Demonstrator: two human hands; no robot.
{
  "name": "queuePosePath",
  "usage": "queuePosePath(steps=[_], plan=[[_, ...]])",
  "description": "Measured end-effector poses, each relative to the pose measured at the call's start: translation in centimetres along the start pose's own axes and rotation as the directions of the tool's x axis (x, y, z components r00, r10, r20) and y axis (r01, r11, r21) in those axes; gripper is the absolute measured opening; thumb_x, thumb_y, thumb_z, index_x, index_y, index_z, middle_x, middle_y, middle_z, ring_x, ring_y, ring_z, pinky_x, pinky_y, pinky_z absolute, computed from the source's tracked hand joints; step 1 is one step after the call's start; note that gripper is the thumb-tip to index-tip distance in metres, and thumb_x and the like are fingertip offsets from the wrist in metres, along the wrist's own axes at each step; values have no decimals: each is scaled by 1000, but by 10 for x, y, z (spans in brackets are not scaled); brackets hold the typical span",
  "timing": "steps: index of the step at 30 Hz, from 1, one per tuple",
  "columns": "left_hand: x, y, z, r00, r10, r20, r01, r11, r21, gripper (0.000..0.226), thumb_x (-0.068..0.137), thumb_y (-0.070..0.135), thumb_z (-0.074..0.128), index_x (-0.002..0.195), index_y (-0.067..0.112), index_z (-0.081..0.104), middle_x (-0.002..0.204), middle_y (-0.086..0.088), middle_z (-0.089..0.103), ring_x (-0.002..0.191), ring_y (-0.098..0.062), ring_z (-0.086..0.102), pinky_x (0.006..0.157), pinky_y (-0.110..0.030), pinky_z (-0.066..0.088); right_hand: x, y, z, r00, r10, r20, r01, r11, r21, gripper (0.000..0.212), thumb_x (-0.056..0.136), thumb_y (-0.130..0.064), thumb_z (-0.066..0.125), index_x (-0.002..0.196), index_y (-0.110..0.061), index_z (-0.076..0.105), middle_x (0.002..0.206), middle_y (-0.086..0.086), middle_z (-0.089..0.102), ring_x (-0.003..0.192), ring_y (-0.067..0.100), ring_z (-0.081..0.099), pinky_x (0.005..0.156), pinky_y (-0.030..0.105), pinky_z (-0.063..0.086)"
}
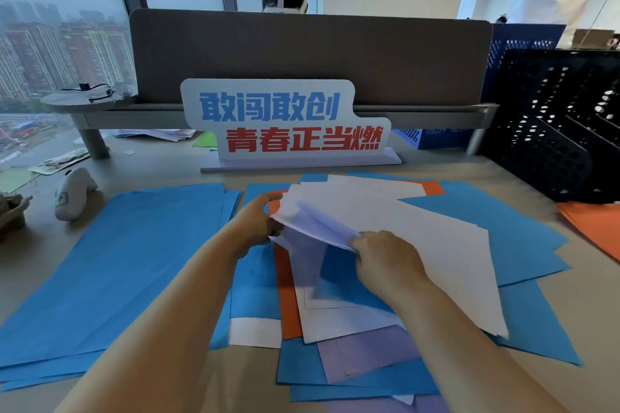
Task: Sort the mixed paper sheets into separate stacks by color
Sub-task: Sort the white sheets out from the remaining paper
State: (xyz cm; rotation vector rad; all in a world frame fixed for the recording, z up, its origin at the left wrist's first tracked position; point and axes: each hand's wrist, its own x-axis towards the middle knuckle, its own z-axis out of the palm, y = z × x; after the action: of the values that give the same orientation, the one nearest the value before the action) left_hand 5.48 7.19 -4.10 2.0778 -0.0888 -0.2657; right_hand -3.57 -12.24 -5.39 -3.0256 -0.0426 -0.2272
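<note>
White sheets (419,228) are up off the pile, fanned and tilted, pinched between my left hand (258,221) and right hand (385,258). Beneath them lies the mixed pile (335,375), jumbled blue, orange, white and lilac. The blue stack (134,261) lies flat on my left, the orange stack (593,228) far right.

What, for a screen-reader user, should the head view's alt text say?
The left hand and right hand pinch white sheets above a mixed pile of blue, orange and purple paper. A blue stack lies left, orange sheets far right.
</note>
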Motion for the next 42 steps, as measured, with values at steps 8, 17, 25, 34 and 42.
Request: queuePosePath(steps=[8,17,25,34,42], plan=[[-9,-11,-4,1000,7,-8,-8,988,-156,58,91,4,52,143,17,30,111,-14,60,87,-21,59,68,-25,46,-1,-3,-8,984,137,-116,-130,989,63,28,95,-10,38,115,-14,57,109,8,61,91,29,55,64,28,34],[1,-15,10,991,4,-133,74,816,573,65,83,39,65,133,9,38,131,-16,47,119,-31,48,93,-36,42,-2,-7,-1,1000,23,6,-23,1000,-5,23,87,-5,44,100,-13,62,102,7,62,80,27,47,50,26,25],[11,1,0,994,-103,-43,110,860,499,42,84,38,65,108,3,63,99,-13,59,87,-21,51,74,-27,39,-2,-8,-2,996,83,27,-84,996,11,29,89,-4,43,109,-15,61,104,8,62,81,25,47,63,27,33],[4,-2,-6,999,20,-30,-14,983,185,27,88,7,58,115,9,54,94,-8,57,89,-23,53,66,-25,44,-4,-5,-7,998,40,39,-41,999,25,8,90,-13,45,86,-17,51,88,4,53,77,24,41,48,25,24],[-7,-2,-11,967,160,200,-183,978,102,37,96,-3,40,99,25,64,108,-3,52,91,-16,52,75,-20,50,-7,-15,-8,997,23,75,-27,999,47,76,74,-73,52,128,-20,45,126,-1,52,109,22,47,77,30,41]])
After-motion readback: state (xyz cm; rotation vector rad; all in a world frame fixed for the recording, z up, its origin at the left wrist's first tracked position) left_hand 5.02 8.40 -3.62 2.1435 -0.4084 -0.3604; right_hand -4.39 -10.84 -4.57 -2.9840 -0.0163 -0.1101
